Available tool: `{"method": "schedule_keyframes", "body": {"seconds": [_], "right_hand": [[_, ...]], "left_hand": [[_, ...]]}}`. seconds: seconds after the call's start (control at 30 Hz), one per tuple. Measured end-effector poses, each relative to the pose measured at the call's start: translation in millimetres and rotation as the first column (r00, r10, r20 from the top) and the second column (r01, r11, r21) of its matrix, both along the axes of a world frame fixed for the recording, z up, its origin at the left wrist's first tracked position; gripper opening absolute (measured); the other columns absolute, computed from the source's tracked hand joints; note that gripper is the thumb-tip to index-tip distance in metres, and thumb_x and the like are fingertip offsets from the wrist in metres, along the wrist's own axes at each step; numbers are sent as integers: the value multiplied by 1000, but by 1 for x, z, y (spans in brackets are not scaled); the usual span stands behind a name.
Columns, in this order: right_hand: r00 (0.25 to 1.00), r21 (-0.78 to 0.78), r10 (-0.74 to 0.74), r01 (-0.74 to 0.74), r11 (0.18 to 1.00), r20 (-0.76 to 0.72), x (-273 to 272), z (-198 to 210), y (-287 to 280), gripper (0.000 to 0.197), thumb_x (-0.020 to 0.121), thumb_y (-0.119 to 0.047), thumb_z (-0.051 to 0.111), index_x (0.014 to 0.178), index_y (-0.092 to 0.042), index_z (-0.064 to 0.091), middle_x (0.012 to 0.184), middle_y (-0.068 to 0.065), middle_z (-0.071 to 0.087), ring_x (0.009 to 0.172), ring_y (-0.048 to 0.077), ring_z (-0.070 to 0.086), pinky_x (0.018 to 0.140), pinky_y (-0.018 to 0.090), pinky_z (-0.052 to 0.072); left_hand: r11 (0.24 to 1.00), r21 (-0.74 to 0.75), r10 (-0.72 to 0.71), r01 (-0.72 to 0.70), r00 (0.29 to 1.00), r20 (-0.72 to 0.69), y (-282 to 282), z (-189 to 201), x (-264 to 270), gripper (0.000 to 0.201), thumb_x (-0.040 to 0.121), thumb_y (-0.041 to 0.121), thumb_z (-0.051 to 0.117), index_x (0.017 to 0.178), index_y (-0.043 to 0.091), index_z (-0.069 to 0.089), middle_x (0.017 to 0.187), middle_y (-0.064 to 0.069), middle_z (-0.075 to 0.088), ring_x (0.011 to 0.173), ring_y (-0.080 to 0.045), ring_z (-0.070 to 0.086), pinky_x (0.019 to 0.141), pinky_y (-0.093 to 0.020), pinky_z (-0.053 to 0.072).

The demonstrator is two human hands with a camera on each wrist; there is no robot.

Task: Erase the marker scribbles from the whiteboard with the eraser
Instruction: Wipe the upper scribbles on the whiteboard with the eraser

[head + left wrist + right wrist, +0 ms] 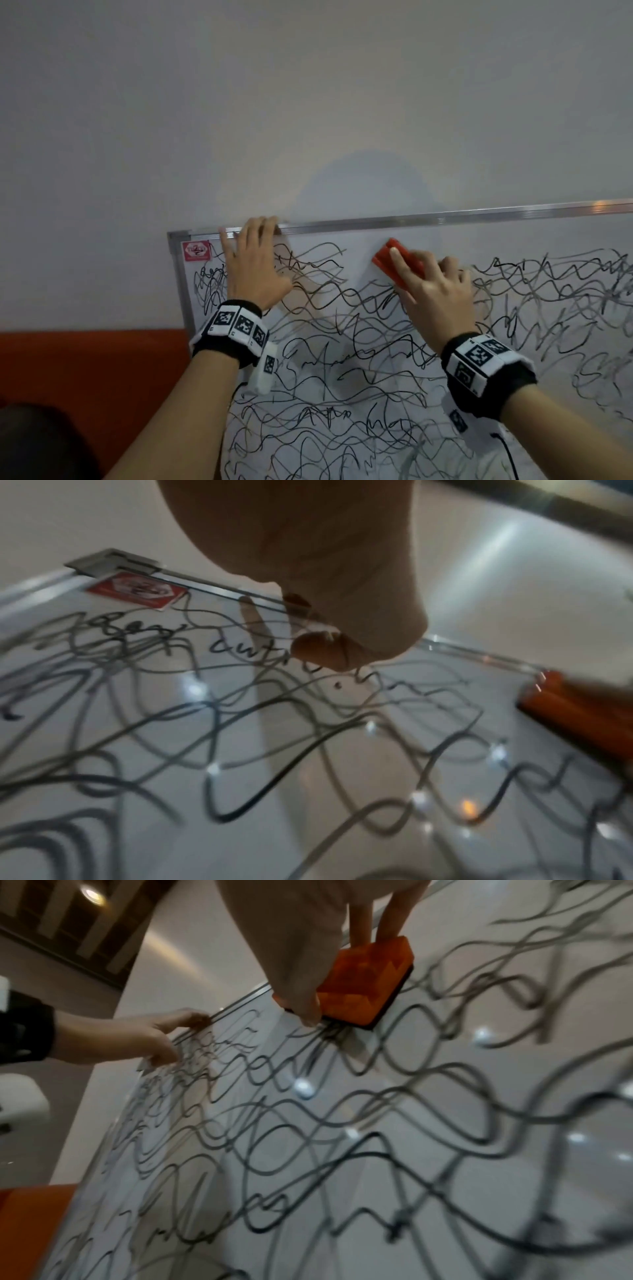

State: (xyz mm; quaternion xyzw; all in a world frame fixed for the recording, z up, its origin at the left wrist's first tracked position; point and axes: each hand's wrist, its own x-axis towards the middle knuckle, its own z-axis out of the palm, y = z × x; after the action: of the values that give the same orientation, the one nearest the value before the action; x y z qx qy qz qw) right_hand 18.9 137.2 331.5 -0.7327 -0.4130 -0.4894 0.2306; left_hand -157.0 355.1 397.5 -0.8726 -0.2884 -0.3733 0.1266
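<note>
Across the lower right of the head view stands the whiteboard, its metal frame running along the top edge and down the left side. Black marker scribbles cover nearly all of its surface; a small bare patch shows near the top edge, around the eraser. Beyond the board's left side, at the lower left of the frame, sits an orange surface, probably a sofa, though the view is too dim to be sure. Toward the upper left of the board the left hand lies flat against it, fingers straight and reaching up over the top frame. Just right of it, the right hand grips the orange eraser, fingers curled over it, pressing it against the board just below the top frame. A red sticker marks the board's top left corner.
</note>
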Motion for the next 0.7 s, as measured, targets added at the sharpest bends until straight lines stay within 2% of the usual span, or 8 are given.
{"method": "schedule_keyframes", "body": {"seconds": [0.1,0.2,0.37,0.43,0.57,0.7], "right_hand": [[999,-31,44,-43,999,25,-24,4,35,67,72,-27,84,134,-19,60,113,11,64,85,35,55,69,45,46],[999,21,42,-42,999,-1,-42,19,61,65,72,-28,84,133,-21,61,111,8,65,84,33,56,70,44,46],[995,154,-13,28,988,-99,-35,3,42,68,73,-25,83,137,-21,58,116,10,64,85,35,53,71,43,44],[994,144,-37,51,988,-100,-38,-2,42,69,73,-25,84,137,-20,58,117,11,64,86,36,53,71,44,44],[1000,38,-13,13,999,-10,-43,13,63,67,74,-29,82,136,-20,59,116,9,64,85,34,54,71,45,45],[999,61,6,-3,998,-40,-53,13,73,67,75,-33,82,136,-21,59,115,7,64,84,33,54,70,43,45]], "left_hand": [[999,48,-10,10,1000,6,13,-10,-5,103,62,37,66,152,15,22,157,-6,25,148,-25,13,117,-62,-4],[999,5,-45,44,998,44,12,-11,-1,103,59,39,60,152,15,21,157,-5,23,149,-24,10,118,-59,-7],[997,2,-73,73,995,70,14,-15,-1,102,64,34,65,153,15,20,158,-5,22,150,-24,8,118,-60,-3],[996,-7,-82,84,991,107,12,-17,3,99,63,37,62,152,14,22,157,-5,24,150,-25,8,119,-58,-1],[993,-52,-90,103,973,213,8,-19,11,95,64,26,68,149,14,28,156,-4,26,149,-23,8,120,-57,1],[991,-50,-115,126,977,178,11,-18,5,97,65,27,67,151,15,24,158,-4,23,150,-21,6,120,-56,-2]]}}
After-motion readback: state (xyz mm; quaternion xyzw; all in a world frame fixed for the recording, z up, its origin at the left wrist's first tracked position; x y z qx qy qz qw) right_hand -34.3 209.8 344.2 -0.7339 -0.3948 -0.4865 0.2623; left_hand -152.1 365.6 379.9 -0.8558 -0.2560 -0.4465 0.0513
